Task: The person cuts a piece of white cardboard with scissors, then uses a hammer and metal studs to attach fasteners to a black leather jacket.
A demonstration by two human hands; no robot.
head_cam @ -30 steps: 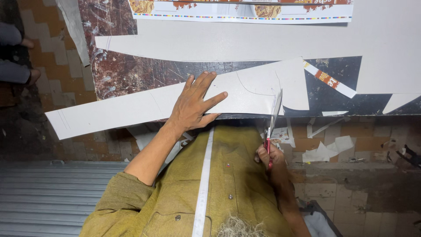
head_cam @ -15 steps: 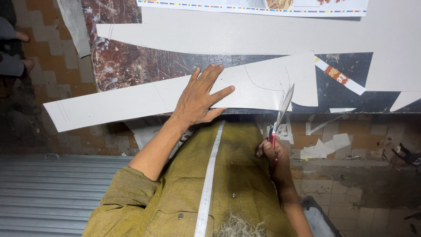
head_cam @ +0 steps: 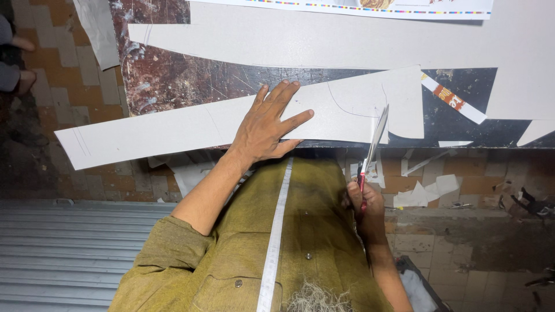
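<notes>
Cut is partway, by my read: the scissors (head_cam: 374, 138) sit at the near edge of the long white card (head_cam: 191, 124), blades a little apart and pointing away from the person, tip close to the pencilled curve (head_cam: 347, 110) drawn on it. Right of the blades the card already shows a cut curved edge and a pointed flap (head_cam: 407, 101), so that side looks done; the pencil curve left of the blades looks uncut, and the long stretch running left off the table (head_cam: 167, 81) is untouched. Can't tell if the blade tip has reached the line. Card lies across the near edge of the dark marbled table, its left end hanging out over the tiled floor (head_cam: 92, 92). Left hand (head_cam: 267, 124) is flat on the card, palm down, fingers (head_cam: 280, 95) spread and straight, thumb out to the right, pinning it just left of the curve. Right hand (head_cam: 363, 199) is below the table edge, fingers curled tight round the red handles (head_cam: 361, 182); how they sit in the loops I can't tell, the hand hides it. Larger white sheet (head_cam: 347, 40) lies farther back on the table, a printed strip (head_cam: 454, 99) to the right, offcuts (head_cam: 428, 190) scattered on the floor below. Tape measure (head_cam: 276, 231) hangs down the olive shirt.
</notes>
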